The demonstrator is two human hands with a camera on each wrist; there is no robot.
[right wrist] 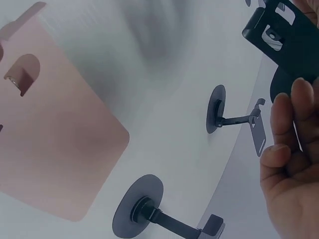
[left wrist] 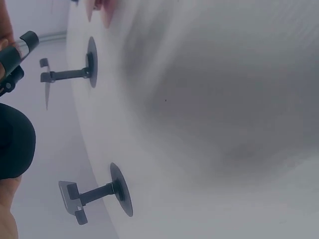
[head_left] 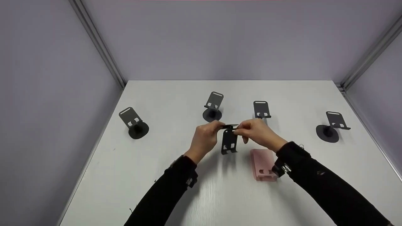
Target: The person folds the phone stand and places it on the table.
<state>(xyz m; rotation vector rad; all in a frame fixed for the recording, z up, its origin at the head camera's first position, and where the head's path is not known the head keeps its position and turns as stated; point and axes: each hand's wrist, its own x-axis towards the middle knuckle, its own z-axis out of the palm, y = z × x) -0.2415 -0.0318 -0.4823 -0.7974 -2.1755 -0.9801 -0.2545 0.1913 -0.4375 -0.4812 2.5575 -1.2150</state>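
Above the middle of the white table, both hands hold a black phone stand (head_left: 229, 141), its slotted plate hanging down with the lipped end lowest. My left hand (head_left: 203, 139) grips the dark upper edge from the left. From the other side, my right hand (head_left: 258, 133) pinches the stand near its top, fingers at the plate in the right wrist view. In the left wrist view, the stand's dark round base (left wrist: 16, 142) overlaps the left hand's fingers. A pink phone stand (head_left: 263, 158) lies folded on the table below the right wrist.
Several more black stands are spread across the table's back half: one at the far left (head_left: 127, 116), one at back centre (head_left: 215, 100), one behind the right hand (head_left: 261, 108), one at the right (head_left: 335, 119). Pale walls (head_left: 220, 40) enclose the table.
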